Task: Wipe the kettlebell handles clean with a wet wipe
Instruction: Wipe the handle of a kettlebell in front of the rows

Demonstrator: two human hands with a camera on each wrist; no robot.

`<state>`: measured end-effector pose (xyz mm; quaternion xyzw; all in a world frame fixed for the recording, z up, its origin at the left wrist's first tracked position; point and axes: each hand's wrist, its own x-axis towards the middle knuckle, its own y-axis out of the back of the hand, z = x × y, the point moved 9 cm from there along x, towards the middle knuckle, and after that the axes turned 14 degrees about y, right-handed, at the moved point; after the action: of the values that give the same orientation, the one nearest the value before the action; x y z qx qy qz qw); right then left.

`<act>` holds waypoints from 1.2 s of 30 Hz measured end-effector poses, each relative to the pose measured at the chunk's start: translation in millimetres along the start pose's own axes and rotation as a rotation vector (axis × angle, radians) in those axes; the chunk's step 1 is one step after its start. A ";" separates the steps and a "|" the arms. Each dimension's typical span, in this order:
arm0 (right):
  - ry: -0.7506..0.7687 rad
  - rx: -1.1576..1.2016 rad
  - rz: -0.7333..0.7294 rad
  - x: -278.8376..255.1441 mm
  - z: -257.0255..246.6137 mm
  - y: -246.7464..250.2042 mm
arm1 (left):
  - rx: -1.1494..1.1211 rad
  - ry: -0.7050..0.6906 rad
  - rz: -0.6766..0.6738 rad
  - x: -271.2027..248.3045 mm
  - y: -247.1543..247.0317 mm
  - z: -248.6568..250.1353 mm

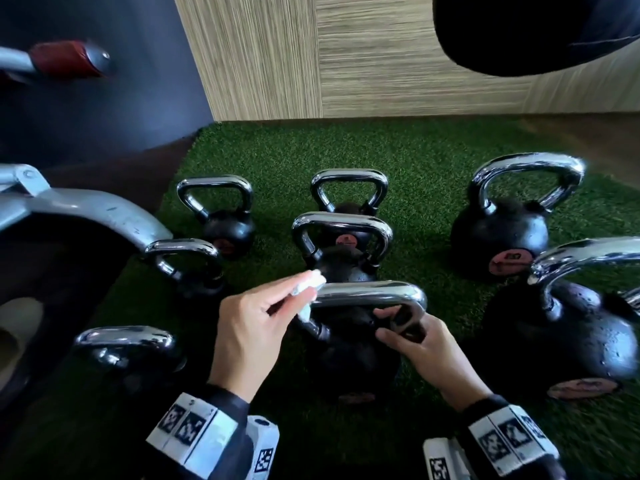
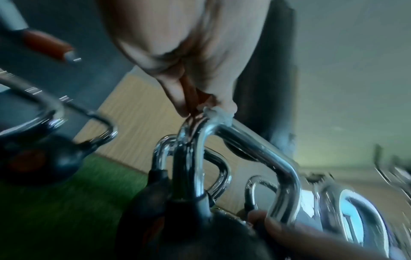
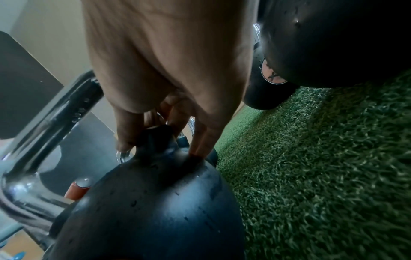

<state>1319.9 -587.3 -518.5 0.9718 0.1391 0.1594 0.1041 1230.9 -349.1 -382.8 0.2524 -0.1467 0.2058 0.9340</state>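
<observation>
Several black kettlebells with chrome handles stand on green turf. The nearest one [image 1: 349, 358] is between my hands, its chrome handle [image 1: 367, 292] running left to right. My left hand [image 1: 263, 317] pinches a crumpled white wet wipe [image 1: 308, 289] against the handle's left corner. The left wrist view shows the wipe [image 2: 219, 114] pressed on the bend of the handle [image 2: 255, 146]. My right hand [image 1: 419, 344] grips the right base of the handle, fingers curled round it where it meets the black body [image 3: 155, 202].
More kettlebells stand behind [image 1: 343, 237], at the left [image 1: 124, 344] and at the right [image 1: 561, 327]. A grey machine arm [image 1: 86, 209] reaches in from the left. The wood-look wall [image 1: 346, 64] bounds the turf [image 1: 415, 168] at the back.
</observation>
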 end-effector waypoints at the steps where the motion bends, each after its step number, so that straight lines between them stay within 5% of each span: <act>1: 0.019 -0.008 -0.002 -0.6 0.0 -0.4 | -0.046 0.060 0.024 -1.1 5.5 -10.1; 7: 0.062 0.014 0.021 -3.0 -0.7 -0.5 | -0.114 0.109 0.028 -9.5 7.4 -33.5; 13: 0.053 0.037 0.041 -5.7 0.7 -0.9 | -0.557 0.493 0.015 -22.4 -11.5 -92.4; 20: 0.054 0.047 0.029 -5.5 0.1 -1.7 | -0.610 0.629 -0.062 -41.0 -31.4 -129.8; 32: 0.040 -0.339 0.001 -18.5 -14.3 17.2 | -0.080 0.408 0.038 -39.1 -26.7 -106.4; 36: 0.253 -0.463 -0.009 -50.6 -38.5 20.2 | 0.007 0.345 -0.039 -3.5 -46.0 -102.9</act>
<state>1265.6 -615.5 -492.0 0.8937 0.1150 0.3069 0.3064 1266.5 -331.7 -488.4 0.2192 0.0212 0.2285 0.9483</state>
